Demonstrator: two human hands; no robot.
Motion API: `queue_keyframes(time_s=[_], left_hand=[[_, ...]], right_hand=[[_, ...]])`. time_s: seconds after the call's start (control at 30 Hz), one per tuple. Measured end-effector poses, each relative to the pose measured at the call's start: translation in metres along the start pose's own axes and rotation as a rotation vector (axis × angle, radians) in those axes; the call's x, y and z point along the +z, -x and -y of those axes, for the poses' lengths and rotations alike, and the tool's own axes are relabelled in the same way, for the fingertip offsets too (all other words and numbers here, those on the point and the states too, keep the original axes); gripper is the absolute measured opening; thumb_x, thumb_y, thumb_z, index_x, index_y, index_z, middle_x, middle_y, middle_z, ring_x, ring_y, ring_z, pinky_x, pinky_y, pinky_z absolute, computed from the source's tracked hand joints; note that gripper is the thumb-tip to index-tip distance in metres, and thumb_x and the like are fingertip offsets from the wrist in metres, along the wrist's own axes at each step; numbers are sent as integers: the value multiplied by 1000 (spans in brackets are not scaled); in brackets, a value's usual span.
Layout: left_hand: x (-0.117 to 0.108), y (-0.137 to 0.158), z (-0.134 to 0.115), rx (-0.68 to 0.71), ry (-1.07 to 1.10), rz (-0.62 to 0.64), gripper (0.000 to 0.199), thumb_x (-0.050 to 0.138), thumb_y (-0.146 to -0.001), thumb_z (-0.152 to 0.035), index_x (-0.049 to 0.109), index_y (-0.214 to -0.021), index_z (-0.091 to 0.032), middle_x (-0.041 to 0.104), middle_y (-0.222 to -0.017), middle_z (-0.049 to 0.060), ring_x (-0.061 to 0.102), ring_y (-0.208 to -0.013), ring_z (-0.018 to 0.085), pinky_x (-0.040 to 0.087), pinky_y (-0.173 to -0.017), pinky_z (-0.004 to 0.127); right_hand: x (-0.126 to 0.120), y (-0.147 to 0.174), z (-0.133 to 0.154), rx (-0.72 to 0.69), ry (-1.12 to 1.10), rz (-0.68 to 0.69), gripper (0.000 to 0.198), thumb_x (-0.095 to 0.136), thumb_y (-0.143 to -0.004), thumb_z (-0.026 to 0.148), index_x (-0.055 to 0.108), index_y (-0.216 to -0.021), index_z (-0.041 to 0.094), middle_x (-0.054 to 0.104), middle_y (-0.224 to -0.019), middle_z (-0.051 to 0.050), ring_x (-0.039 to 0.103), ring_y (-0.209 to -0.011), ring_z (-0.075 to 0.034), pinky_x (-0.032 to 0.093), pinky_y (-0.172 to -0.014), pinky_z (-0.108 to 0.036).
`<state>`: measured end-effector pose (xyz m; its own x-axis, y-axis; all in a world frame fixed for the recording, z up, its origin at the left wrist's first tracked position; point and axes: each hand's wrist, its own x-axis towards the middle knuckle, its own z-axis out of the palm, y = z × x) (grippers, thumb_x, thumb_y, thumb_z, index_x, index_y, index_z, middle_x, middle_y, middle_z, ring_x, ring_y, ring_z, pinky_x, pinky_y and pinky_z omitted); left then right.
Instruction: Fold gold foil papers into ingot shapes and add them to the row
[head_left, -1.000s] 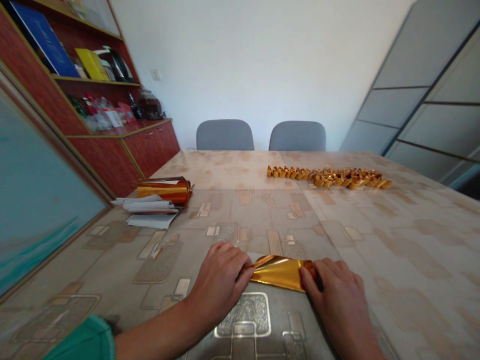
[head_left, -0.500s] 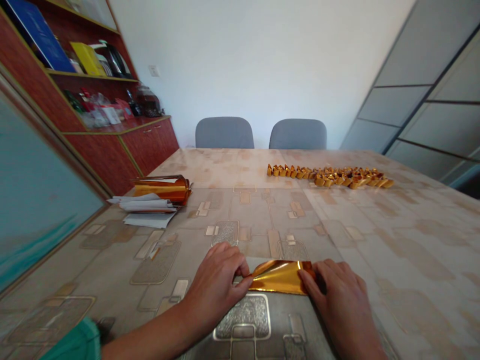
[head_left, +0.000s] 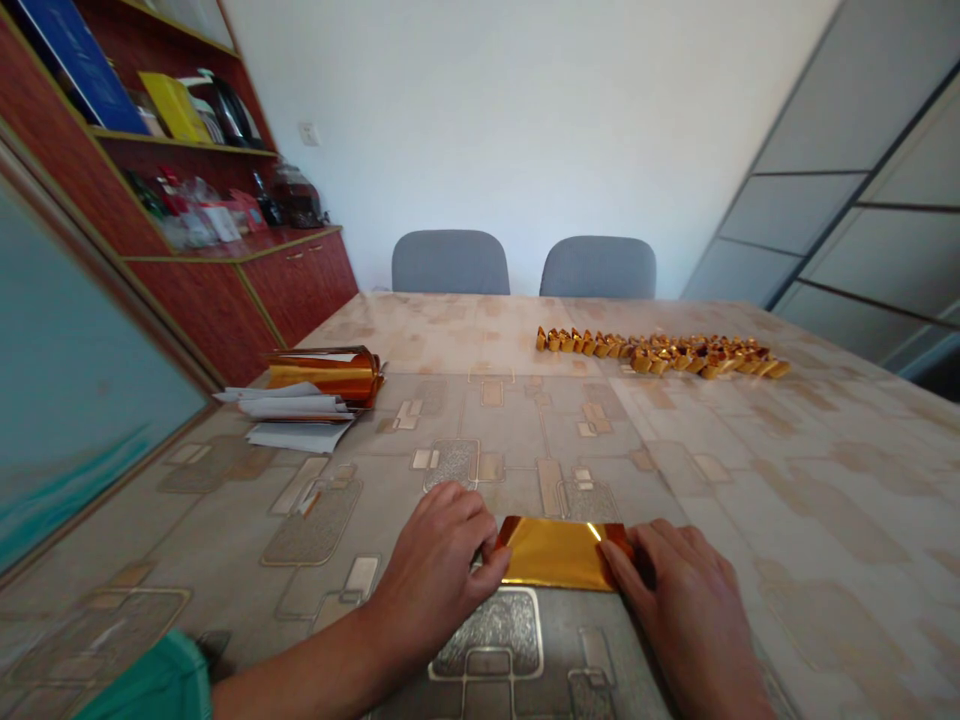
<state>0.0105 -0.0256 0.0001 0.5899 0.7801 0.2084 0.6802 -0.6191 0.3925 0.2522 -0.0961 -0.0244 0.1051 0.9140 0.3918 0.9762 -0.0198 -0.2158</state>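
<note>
A folded sheet of shiny gold foil paper [head_left: 559, 553] lies on the table between my two hands. My left hand [head_left: 450, 560] pinches its left end, thumb and fingers closed at the edge. At the other end, my right hand [head_left: 675, 590] grips the paper with the thumb laid on top, the other fingers curled behind. The strip is flat, with its top left corner slanted. Farther back on the right sit several small folded gold paper pieces [head_left: 675, 355], in rows and a cluster.
On the left of the patterned table [head_left: 420, 650] lies a curled stack of gold foil sheets [head_left: 322, 375], with white papers [head_left: 300, 410] in front. Two grey chairs [head_left: 450, 262] stand behind the far edge. A red cabinet [head_left: 292, 285] is at the left.
The left part of the gold foil paper, curled and bunched before, now lies flat and wider at my left fingers. My right hand has barely moved.
</note>
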Motion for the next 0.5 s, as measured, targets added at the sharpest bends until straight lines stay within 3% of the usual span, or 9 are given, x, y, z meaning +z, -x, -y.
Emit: queue_keyframes(time_s=[0.2,0.5], left_hand=[[3,1,0,7,-16,-32,18,64,-79,-10,53,-66,-17,55,-74,1,48,-81,21,37,-74,34],[4,1,0,36,-81,-38,19,62,-82,-12,52,-67,-18,55,-74,2,47,-80,21,40,-80,39]], right_hand=[[0,-2,-1,6,-7,9,46,40,-101,49,63,-71,23,63,-71,-5,55,-72,-25,34,-72,-39],[-2,-9,-3,-43,40,22,40,45,-98,42,63,-68,24,64,-68,-3,56,-72,-26,32,-71,-39]])
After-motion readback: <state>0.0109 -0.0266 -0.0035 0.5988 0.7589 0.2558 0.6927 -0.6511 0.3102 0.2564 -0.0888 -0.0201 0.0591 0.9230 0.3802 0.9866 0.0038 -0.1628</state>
